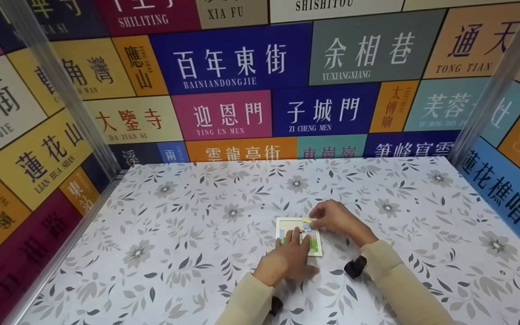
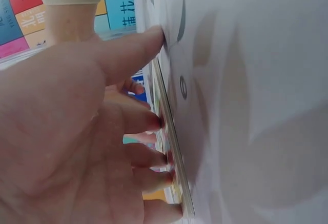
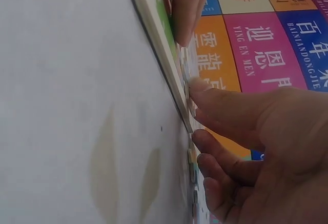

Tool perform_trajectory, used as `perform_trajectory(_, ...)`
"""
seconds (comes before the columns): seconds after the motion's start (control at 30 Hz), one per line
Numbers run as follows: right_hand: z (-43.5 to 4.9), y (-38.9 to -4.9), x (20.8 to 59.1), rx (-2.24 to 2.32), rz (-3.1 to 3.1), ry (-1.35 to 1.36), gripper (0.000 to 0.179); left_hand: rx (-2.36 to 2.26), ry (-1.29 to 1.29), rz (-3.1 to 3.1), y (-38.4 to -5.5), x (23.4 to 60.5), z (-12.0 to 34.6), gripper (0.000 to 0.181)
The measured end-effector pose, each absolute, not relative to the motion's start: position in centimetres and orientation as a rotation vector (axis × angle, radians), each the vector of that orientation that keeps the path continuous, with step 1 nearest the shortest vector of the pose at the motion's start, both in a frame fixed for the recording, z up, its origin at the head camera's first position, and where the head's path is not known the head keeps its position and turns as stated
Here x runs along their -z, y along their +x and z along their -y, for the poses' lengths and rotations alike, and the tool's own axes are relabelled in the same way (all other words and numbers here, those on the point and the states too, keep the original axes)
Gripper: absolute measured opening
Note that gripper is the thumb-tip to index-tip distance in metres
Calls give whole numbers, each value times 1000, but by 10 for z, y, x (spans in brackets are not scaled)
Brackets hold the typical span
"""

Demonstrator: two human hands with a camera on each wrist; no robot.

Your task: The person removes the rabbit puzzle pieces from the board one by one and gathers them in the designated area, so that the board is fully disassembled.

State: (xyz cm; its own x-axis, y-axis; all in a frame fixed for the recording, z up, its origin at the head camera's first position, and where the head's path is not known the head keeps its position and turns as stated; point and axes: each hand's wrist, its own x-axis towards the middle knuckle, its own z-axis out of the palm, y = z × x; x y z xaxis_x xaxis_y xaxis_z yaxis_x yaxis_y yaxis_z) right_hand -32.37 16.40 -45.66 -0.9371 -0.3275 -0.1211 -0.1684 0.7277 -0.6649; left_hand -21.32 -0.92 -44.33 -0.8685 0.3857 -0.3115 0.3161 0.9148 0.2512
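A small square picture puzzle (image 1: pixel 316 248) with a pale frame lies flat on the patterned cloth, green and blue parts of its picture showing. My left hand (image 1: pixel 289 259) rests over its near-left part, fingers spread and fairly straight; in the left wrist view the fingertips (image 2: pixel 163 175) touch the board, and the thumb sits off its edge. At the far right corner, my right hand (image 1: pixel 339 221) has thumb and forefinger at a thin puzzle piece (image 1: pixel 308 228). The right wrist view shows the thumb on it at the board's rim (image 3: pixel 163 65), other fingers curled.
Floral cloth (image 1: pixel 188 253) covers the table. Behind it stands a wall of coloured sign panels (image 1: pixel 228 67), with clear upright posts at the left (image 1: pixel 75 99) and right (image 1: pixel 494 90). A dark wrist device (image 1: pixel 355 267) is by the right sleeve.
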Motion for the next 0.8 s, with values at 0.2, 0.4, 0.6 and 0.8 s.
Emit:
perform_trajectory(0.2,-160,-324,459,986,-2734,-390,22,-301,588,-2642,-218,445,21,84)
perform_trajectory(0.4,-159,-321,460,978,-2745,-331,18,-336,692,-2579,-224,445,35,80)
perform_trajectory(0.6,-160,-321,457,1044,-2728,-309,17,-315,712,-2576,-223,444,36,81)
perform_trajectory(0.8,-172,-322,448,1195,-2660,-472,11,-317,708,-2603,-220,445,36,80)
